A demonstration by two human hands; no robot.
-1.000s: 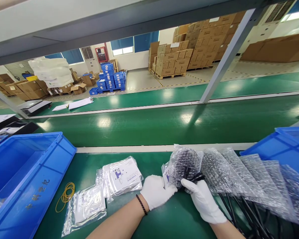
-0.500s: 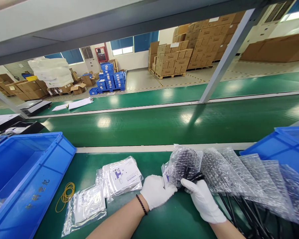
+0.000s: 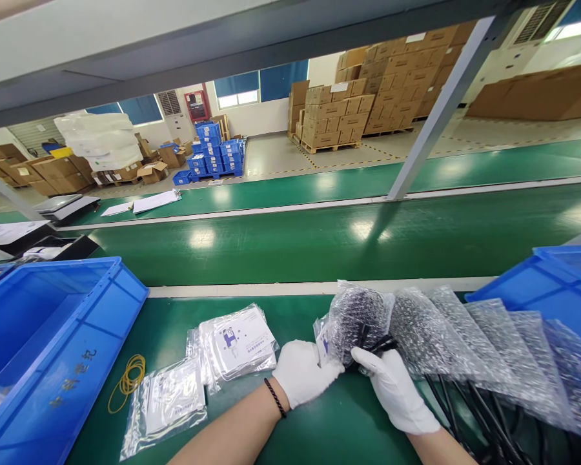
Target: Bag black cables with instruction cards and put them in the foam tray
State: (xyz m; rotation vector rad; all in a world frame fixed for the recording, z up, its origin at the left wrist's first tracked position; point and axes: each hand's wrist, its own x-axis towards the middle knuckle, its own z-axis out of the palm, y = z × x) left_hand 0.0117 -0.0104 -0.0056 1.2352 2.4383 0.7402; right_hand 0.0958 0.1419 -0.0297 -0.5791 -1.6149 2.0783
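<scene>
Green counter [image 3: 295, 316] fills the lower part of the head view; behind it, stacked cartons [image 3: 339, 119] stand at upper centre and right. Slightly right of centre lies the bubble-wrapped bundle [image 3: 361, 310], one printed packet [image 3: 322, 336] touching its left side. The fingers of my right hand [image 3: 399, 395] are closed narrow on its black cable ends [image 3: 386, 343]; those of my left hand [image 3: 304, 374] touch its lower left edge, but whether they pinch something I cannot tell. I judge this bundle as unfinished, because both hands are upon it. At lower right I count five other wrapped bundles [image 3: 494, 349]; whether they are done, I cannot tell. At lower left are two piles of plastic-bagged papers [image 3: 237, 342], uncountable, and one coil of yellow bands [image 3: 126, 386]. Two blue bins [image 3: 101, 336] stand at the sides.
</scene>
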